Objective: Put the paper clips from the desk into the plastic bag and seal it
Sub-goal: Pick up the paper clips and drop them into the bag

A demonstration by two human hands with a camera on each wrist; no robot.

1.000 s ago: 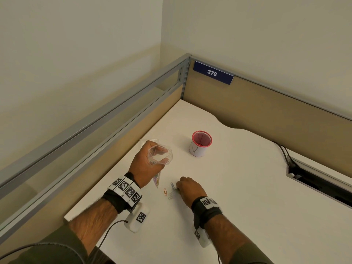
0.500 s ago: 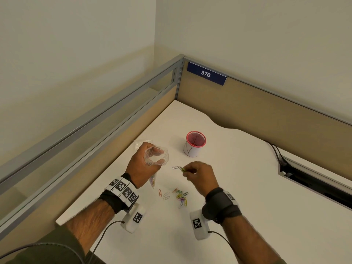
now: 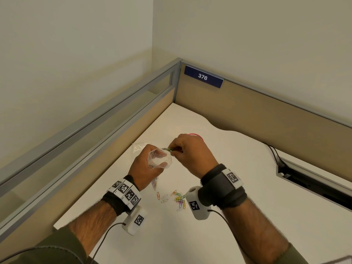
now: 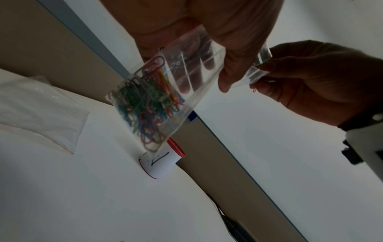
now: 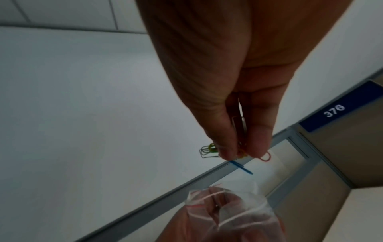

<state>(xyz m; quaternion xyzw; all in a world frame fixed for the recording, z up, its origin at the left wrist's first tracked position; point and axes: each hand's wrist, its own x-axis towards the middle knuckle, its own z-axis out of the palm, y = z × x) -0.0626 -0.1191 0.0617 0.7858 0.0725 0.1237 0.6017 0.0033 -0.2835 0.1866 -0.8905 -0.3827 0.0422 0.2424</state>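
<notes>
- Head view: the left hand (image 3: 146,166) holds the clear plastic bag (image 3: 159,159) up over the worktop (image 3: 247,216), fingers curled round its upper part, mouth spread open. Most of the bag hangs hidden behind that hand.
- The right hand (image 3: 190,155) is at the bag's mouth, its grip narrow on a small bunch of held clips (image 3: 167,149); how many is too small to tell.
- Loose paper clips (image 3: 179,200) lie near the worktop's front edge, partly hidden by the right wrist camera.
- A red-rimmed cup (image 3: 195,134) is almost wholly hidden behind the right hand.
- A number plate (image 3: 203,76) reading 376 hangs at the partition's back corner.
- Left wrist view: dim. The bag (image 4: 165,91) hangs tilted, coloured bagged clips (image 4: 145,104) gathered in its lower corner. The left hand is cut off by the top edge. The right hand (image 4: 315,78) touches the bag's rim. The cup (image 4: 163,160) stands behind the bag.
- Right wrist view: dim and blurred. The right hand's fingertips (image 5: 225,147) pinch several clips (image 5: 240,155), green, blue and red ends poking out, just above the open bag (image 5: 228,206).
</notes>
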